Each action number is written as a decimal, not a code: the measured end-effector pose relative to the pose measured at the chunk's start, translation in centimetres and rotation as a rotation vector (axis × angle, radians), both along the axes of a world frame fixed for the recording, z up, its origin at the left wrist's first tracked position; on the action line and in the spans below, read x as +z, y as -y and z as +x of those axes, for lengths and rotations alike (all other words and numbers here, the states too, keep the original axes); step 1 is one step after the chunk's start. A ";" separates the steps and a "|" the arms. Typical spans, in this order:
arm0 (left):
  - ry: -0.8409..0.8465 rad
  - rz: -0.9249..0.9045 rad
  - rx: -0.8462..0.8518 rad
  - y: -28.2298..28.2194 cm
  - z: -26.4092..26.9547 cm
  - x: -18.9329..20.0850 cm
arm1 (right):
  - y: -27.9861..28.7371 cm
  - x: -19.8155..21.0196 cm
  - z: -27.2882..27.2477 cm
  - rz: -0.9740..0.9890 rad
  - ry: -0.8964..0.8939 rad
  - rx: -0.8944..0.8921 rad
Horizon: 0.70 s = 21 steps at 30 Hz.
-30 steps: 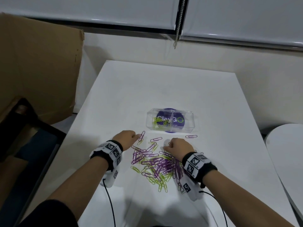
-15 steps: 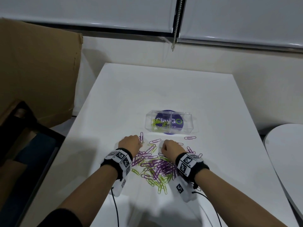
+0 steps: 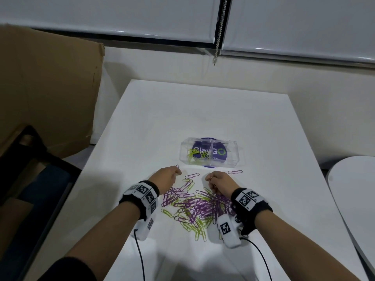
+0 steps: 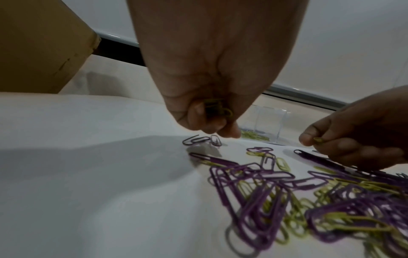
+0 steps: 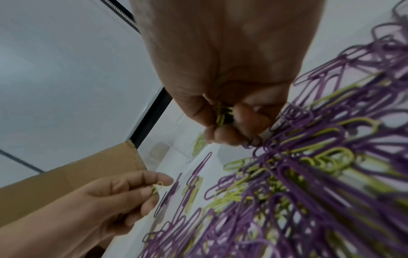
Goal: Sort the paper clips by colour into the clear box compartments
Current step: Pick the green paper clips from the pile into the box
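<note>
- The left grip (image 4: 212, 111) has its fingers curled round a few green clips (image 4: 217, 109).
- The right grip (image 5: 229, 120) is pinching green clips (image 5: 222, 116) too, its fingertips (image 5: 253, 139) touching the pile.
- Between and behind both grips, purple and green paper clips (image 3: 196, 207) lie mixed on the white counter (image 3: 182, 110).
- Just ahead of the grips is the clear box (image 3: 210, 154), green clips in its left compartment.

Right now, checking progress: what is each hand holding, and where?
Left hand and right hand each hold green clips bunched inside curled fingers; exact grip points hidden.
</note>
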State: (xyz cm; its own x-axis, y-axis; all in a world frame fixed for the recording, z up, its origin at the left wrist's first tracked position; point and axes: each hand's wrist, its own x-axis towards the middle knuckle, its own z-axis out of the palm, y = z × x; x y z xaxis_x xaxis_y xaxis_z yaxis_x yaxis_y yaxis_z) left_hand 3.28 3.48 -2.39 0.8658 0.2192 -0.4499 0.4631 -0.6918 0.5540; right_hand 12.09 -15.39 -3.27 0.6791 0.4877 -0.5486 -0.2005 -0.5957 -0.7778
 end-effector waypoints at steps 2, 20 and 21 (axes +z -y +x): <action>-0.021 0.016 -0.027 0.4 0.1 0.0 | -0.4 0.1 -0.3 -0.021 0.021 0.056; -0.078 0.270 -0.035 0.1 -0.2 -0.1 | -0.2 -0.2 -0.7 -0.484 0.512 0.419; -0.065 0.259 -0.018 0.1 -0.2 -0.1 | -0.2 -0.2 -0.6 -0.494 0.508 0.425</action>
